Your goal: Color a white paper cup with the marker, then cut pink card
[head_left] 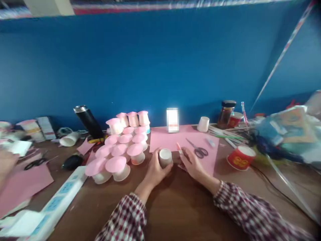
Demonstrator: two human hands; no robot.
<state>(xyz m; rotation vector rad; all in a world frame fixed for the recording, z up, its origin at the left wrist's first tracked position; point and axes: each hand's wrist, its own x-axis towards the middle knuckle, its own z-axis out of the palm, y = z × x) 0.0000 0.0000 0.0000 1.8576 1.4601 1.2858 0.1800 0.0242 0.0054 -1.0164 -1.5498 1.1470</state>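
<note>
Near the table's middle, my left hand (153, 171) is wrapped round a white paper cup (165, 157), its pale round end facing up. My right hand (192, 164) pinches a slim white stick with a pink end (179, 147), just right of the cup; its exact kind is unclear. Beyond both hands lies a pink paper sheet (160, 139). On the sheet, scissors with dark handles (200, 152) rest beside my right hand. To the left stand several upturned cups with pink paper caps (116, 164), in close rows.
A white cup (203, 124) stands at the back. A red paper cup (241, 158) and a dark-lidded jar (225, 114) are to the right, near thin sticks. A power strip (62, 194) and a black flask (88, 122) are left. Another person's hand (6, 165) shows at the left edge.
</note>
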